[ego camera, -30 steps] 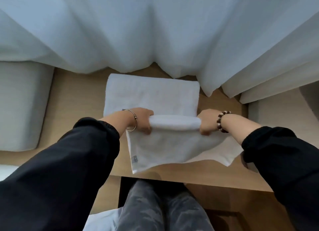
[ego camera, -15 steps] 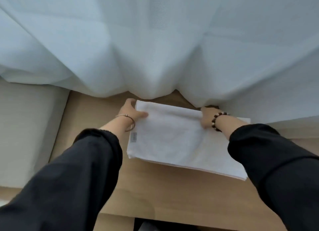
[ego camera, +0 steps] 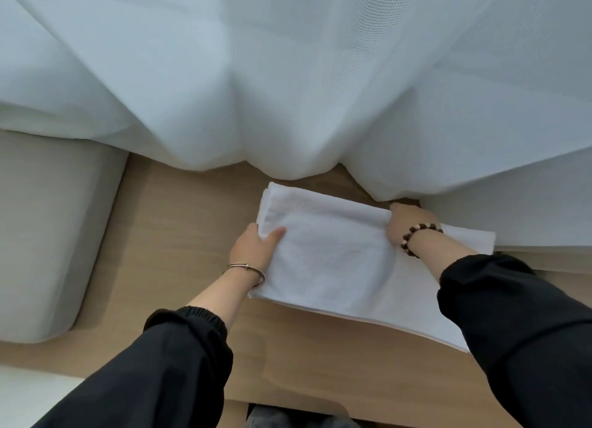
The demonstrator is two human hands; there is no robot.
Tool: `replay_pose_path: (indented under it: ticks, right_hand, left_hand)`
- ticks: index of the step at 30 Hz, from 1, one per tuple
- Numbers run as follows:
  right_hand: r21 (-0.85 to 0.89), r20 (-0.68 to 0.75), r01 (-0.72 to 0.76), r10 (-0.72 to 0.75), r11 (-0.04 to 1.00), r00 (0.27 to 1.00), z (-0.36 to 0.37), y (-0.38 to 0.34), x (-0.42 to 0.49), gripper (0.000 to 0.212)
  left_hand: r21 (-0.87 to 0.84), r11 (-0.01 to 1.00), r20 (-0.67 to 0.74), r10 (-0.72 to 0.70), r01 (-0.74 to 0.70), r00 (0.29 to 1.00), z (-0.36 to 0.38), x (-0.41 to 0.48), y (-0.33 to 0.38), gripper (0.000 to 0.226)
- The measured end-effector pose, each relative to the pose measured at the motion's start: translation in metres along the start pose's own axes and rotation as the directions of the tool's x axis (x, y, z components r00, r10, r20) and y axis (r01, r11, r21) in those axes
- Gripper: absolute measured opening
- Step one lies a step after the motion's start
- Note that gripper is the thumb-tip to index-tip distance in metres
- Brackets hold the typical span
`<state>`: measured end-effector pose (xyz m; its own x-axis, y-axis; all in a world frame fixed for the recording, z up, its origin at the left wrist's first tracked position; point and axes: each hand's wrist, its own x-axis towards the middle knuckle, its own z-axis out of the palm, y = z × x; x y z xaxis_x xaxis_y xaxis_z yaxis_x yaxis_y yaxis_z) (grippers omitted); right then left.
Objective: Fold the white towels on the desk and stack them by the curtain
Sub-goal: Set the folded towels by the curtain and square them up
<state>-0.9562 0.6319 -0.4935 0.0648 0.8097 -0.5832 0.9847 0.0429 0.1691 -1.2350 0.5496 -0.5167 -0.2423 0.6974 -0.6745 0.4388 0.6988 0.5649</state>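
A folded white towel (ego camera: 333, 254) lies on the wooden desk (ego camera: 179, 235), on top of another folded white towel whose edges show at the right (ego camera: 471, 238) and along the front. My left hand (ego camera: 256, 250) pinches the top towel's left edge, thumb on top. At the far right corner of that towel, my right hand (ego camera: 408, 224), with a bead bracelet, grips it close under the white curtain (ego camera: 288, 91). The towel's far edge is rolled up slightly between my hands.
The curtain hangs over the back of the desk, and its folds touch the desktop. A pale grey cushioned seat (ego camera: 48, 235) stands at the left, against the desk. The desk's front edge runs along the bottom, with dark-clothed legs (ego camera: 288, 419) below it.
Both hands carried the folded towel away from the desk's front edge and set it on the towel by the curtain. The left hand has since slid down the towel's left edge.
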Motion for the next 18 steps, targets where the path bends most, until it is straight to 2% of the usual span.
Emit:
replay_pose_path:
  ticks: [4, 6, 8, 10, 14, 16, 18]
  right_hand:
    - [-0.072, -0.011, -0.032, 0.031, 0.997, 0.999, 0.001, -0.004, -0.001, 0.025]
    - [0.037, 0.045, 0.004, -0.006, 0.999, 0.999, 0.0, -0.008, -0.002, 0.028]
    - [0.26, 0.075, 0.106, -0.13, 0.96, 0.989, -0.008, -0.024, 0.0, 0.03]
    - [0.385, 0.09, 0.218, -0.272, 0.897, 0.958, -0.02, -0.05, 0.005, 0.033]
    - [0.402, 0.192, 0.36, -0.462, 0.842, 0.866, -0.049, -0.116, 0.016, 0.043]
    - [0.419, 0.227, 0.397, -0.518, 0.816, 0.825, -0.063, -0.141, 0.02, 0.035]
    - [0.374, 0.28, 0.423, -0.535, 0.825, 0.797, -0.072, -0.16, 0.023, 0.025]
  left_hand:
    - [-0.089, 0.996, -0.01, 0.014, -0.015, 1.0, 0.003, -0.001, -0.005, 0.028]
    - [-0.129, 0.992, -0.02, 0.001, -0.003, 1.0, 0.008, -0.003, -0.005, 0.03]
    - [-0.172, 0.985, -0.029, -0.006, 0.001, 1.0, 0.011, -0.007, -0.006, 0.033]
    - [-0.206, 0.979, -0.02, -0.009, 0.005, 1.0, 0.011, -0.011, -0.007, 0.035]
    - [-0.242, 0.97, 0.036, -0.003, 0.011, 0.999, 0.006, -0.019, -0.014, 0.041]
    - [-0.198, 0.979, 0.054, -0.038, 0.048, 0.998, 0.005, -0.023, -0.022, 0.043]
    - [-0.105, 0.987, 0.101, -0.114, 0.125, 0.988, 0.005, -0.027, -0.029, 0.054]
